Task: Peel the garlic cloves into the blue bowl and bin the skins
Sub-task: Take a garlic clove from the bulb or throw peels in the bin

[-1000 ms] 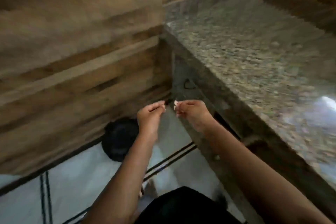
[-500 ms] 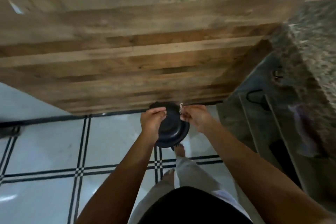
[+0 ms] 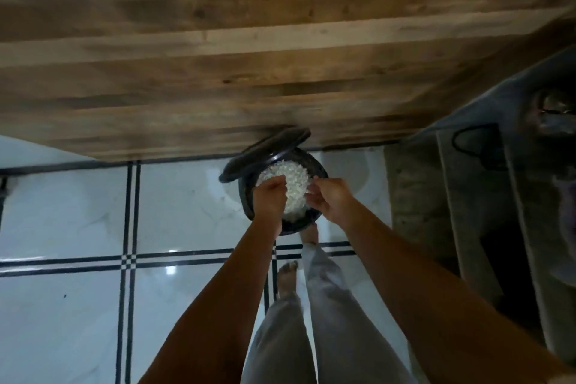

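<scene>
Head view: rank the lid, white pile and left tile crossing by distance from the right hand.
1. White pile, in the bin right under the right hand.
2. Lid, raised, up-left.
3. Tile crossing, far left on the floor.

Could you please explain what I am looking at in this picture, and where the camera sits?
There is no machine: a person wears one wide-angle camera on the head, so you look down along both bare arms. The left hand and right hand are held close together over a black bin on the tiled floor, its lid tipped open. Inside lies a heap of pale flaky scraps, likely garlic skins. The hands look curled, but whether either grip holds anything is too small to tell. Behind the bin is wooden panelling.
</scene>
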A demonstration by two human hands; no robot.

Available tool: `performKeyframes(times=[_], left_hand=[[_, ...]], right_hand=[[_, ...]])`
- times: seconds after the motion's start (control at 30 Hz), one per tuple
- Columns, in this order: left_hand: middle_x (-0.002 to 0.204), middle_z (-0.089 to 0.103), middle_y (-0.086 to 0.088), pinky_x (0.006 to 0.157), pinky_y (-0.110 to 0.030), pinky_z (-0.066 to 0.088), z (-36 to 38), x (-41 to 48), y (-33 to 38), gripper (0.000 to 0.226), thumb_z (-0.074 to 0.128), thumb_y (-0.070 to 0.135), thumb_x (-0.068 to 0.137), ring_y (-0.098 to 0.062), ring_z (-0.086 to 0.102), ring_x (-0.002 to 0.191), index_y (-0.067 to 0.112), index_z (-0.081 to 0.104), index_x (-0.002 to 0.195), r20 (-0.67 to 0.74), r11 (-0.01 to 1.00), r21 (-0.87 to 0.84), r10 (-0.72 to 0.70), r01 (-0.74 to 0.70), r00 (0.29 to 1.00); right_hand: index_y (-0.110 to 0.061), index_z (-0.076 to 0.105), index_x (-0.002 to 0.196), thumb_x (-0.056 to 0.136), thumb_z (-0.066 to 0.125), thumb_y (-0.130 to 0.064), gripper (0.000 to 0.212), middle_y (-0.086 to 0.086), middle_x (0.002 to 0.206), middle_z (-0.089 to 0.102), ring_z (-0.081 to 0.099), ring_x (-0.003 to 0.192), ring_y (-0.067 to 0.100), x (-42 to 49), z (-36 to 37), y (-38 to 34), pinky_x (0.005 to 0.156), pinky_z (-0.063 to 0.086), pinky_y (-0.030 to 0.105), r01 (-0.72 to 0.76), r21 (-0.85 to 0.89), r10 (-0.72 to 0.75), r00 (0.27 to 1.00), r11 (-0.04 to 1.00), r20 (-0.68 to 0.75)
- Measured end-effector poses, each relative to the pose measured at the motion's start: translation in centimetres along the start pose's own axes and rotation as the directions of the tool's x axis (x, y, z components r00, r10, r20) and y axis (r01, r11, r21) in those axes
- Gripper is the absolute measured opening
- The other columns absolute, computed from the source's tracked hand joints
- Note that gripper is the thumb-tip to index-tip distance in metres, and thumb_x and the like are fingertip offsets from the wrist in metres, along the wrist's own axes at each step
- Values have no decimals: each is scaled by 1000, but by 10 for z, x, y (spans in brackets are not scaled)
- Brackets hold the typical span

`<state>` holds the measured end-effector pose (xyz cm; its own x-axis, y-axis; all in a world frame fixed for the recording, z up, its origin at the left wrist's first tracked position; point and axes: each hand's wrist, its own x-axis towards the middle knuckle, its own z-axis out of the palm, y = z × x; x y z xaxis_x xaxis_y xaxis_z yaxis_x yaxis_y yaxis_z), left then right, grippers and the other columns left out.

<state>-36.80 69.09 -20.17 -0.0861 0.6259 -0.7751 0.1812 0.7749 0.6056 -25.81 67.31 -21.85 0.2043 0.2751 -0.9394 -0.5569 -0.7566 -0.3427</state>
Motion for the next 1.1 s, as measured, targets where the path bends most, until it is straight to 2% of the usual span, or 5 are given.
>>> performKeyframes(times=[0.1,0.33,0.43,0.67,1.1], left_hand=[[107,58,4,92,-27,39,19,-5,4,30,39,22,101,-11,54,98,11,59,120,163,978,177,78,-107,984],[127,56,-16,94,-31,43,27,10,0,50,19,35,104,-23,55,111,7,45,136,246,962,271,-100,31,964],[120,57,-8,76,-26,42,23,10,11,48,19,36,104,-16,52,102,10,50,130,250,984,129,-148,119,957],[138,49,-12,106,-36,34,26,-14,31,48,24,37,103,-26,42,131,8,50,129,261,942,-307,-50,132,964],[90,62,4,65,-24,45,107,-195,68,14,46,22,98,-13,59,82,17,57,105,533,973,-114,232,-202,813]], right_hand=[[-10,53,91,99,43,-35,27,6,81,51,52,70,20,6,10,0,62,45,29,-125,132,108,986,983,126],[-3,31,144,98,27,-51,67,19,149,31,28,139,34,-8,19,-4,113,23,42,-200,273,104,938,941,330],[-10,42,139,99,28,-48,57,10,147,39,35,136,25,-7,21,0,110,28,39,-91,255,4,946,963,323],[-13,54,126,99,37,-38,41,3,119,56,49,117,24,-15,21,-10,98,38,36,140,-158,-125,987,977,98],[-6,58,100,92,50,-5,12,12,91,61,59,83,25,-210,-153,-1,71,50,30,594,474,-533,801,651,-272]])
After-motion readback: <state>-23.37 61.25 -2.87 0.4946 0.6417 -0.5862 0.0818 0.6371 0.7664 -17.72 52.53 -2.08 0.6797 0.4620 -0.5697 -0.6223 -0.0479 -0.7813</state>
